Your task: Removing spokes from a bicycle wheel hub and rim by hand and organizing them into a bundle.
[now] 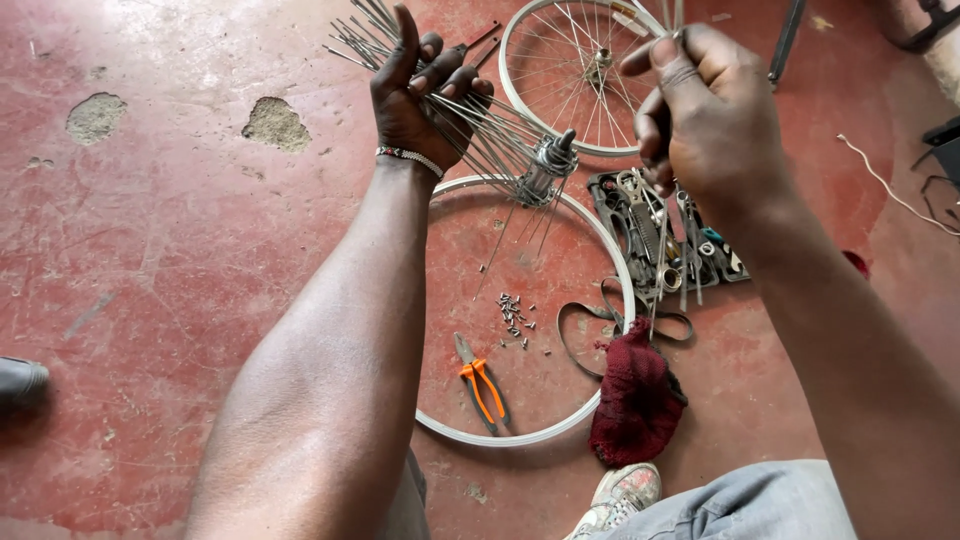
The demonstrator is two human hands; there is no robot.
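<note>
Bare rim (600, 255) lies flat on the red floor (180, 300) — pliers (482, 385) and small nipples (514, 318) inside its ring, within reach. Above it the left hand (418, 95) clamps a fanned bundle of thin grey spokes (480, 125), all threaded into a metal hub (546, 168) that hangs below the fist. Right hand (700, 115) — fingers pinched together on one spoke, held upright and apart from the bundle.

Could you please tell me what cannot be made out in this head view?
- Spoked wheel: top cut off by the frame edge, right side hidden by the right hand.
- Tools: partly behind the right hand, too cluttered to tell apart.
- Small parts inside the rim: too small to identify.
- Spokes: how many the left hand holds.
</note>
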